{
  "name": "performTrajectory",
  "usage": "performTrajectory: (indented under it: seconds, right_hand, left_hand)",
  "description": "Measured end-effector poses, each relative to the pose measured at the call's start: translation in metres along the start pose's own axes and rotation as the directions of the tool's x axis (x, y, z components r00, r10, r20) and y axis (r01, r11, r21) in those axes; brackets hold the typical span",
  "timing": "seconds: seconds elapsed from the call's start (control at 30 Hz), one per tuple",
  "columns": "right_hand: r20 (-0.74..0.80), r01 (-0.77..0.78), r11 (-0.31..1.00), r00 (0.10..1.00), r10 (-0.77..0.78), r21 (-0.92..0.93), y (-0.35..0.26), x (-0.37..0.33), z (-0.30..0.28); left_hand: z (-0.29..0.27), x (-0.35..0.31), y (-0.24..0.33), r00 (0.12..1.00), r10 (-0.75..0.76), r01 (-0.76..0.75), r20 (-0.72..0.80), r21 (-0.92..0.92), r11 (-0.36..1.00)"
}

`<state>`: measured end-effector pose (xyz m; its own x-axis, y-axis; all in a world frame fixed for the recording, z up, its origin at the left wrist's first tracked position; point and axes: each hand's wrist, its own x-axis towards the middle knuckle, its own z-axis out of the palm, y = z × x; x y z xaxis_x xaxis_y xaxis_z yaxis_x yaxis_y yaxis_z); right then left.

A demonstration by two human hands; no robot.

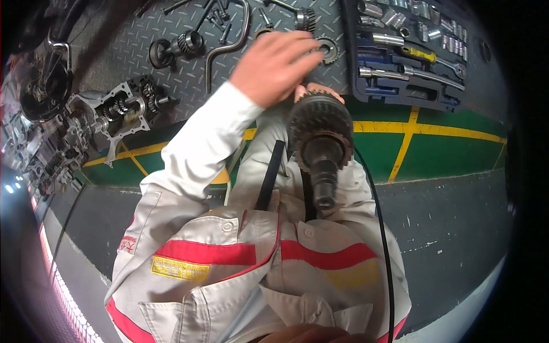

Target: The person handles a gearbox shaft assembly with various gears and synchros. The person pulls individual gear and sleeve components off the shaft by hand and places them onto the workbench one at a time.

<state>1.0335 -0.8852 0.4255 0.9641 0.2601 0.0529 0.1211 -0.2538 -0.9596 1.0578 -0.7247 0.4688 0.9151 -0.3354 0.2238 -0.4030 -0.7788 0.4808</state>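
Note:
A dark, greasy gear shaft [322, 143] with toothed gears stands out in front of my body, its narrow stepped end pointing toward me. My right hand [320, 90] grips its far end. Only some fingertips show there, and the gears hide the rest. My left hand [278, 64] is stretched over the near edge of the metal bench, fingers apart and pointing right, with nothing seen in them. What lies under its palm is hidden. Just beyond its fingertips a small toothed ring gear [327, 50] lies flat on the bench.
On the diamond-plate bench [189, 71] lie another gear shaft [177, 48], a bent metal bar [214, 54], and several bolts [220, 17]. A blue socket tool case [409, 57] lies open at right. An opened gearbox housing [123, 111] stands at left. A dark cable [377, 211] hangs beside my right arm.

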Motion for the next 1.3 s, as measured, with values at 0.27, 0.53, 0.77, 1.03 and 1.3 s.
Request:
performTrajectory:
  seconds: [0.27, 0.53, 0.77, 1.03, 1.3]
  right_hand:
    - [-0.103, -0.453, 0.811, 0.887, 0.449, -0.370, 0.009, -0.027, -0.024]
    - [-0.070, -0.258, 0.966, 0.964, 0.256, -0.013, 0.012, -0.003, -0.019]
    - [0.026, 0.076, 0.806, 0.993, -0.112, 0.587, 0.041, 0.011, 0.008]
    - [0.161, 0.036, 0.861, 0.978, -0.135, 0.508, 0.068, 0.028, 0.031]
    - [0.048, 0.288, 0.842, 0.937, -0.346, 0.457, 0.055, 0.046, 0.026]
  left_hand:
    - [0.071, 0.043, -0.002, 0.934, 0.092, -0.233, 0.344, 0.396, 0.888]
    - [-0.091, 0.026, 0.028, 0.932, -0.351, 0.361, 0.087, -0.167, 0.917]
    - [-0.146, 0.030, 0.100, 0.978, -0.210, 0.200, 0.012, -0.358, 0.912]
    - [-0.149, 0.039, 0.096, 0.943, -0.331, 0.333, 0.035, -0.130, 0.934]
    - [-0.142, 0.052, 0.107, 0.901, -0.411, 0.420, 0.139, -0.042, 0.907]
